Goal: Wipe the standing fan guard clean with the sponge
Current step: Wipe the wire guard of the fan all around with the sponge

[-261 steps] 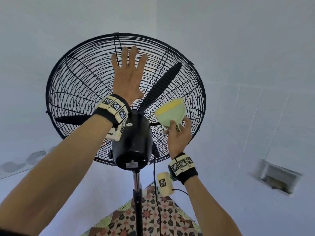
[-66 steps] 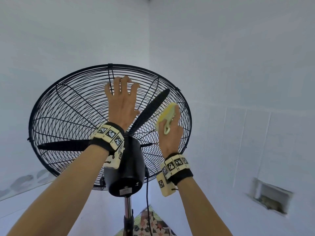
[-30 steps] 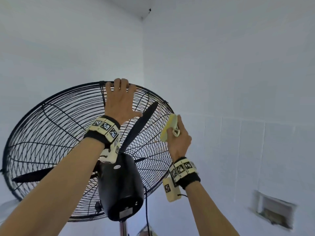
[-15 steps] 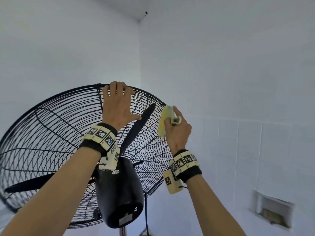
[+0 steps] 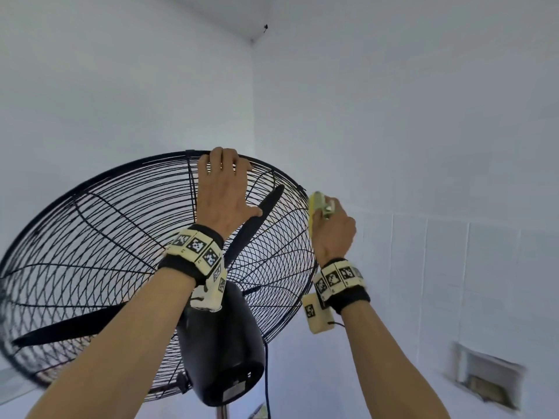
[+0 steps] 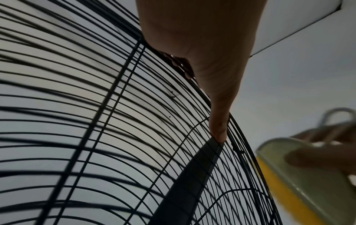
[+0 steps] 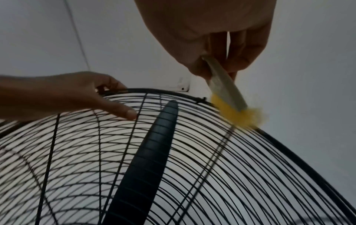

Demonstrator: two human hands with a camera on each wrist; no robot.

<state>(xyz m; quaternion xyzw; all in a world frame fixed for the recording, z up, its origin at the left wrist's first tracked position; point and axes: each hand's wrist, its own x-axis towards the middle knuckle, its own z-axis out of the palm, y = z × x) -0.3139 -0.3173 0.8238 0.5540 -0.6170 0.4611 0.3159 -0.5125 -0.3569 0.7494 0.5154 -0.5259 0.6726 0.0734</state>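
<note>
pressing the sponge to the fan guard rim at its upper right, the right hand pinches its handle. left hand curls over the top rim, seemingly bracing; wipe lightly along the wires.

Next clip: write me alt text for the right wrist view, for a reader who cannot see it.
The right hand presses a yellow sponge with a pale backing against the upper rim of a black wire fan guard. At left, the left hand grips the guard's top rim, thumb lying on the wires. A dark fan blade shows behind the wires, against pale walls.
</note>
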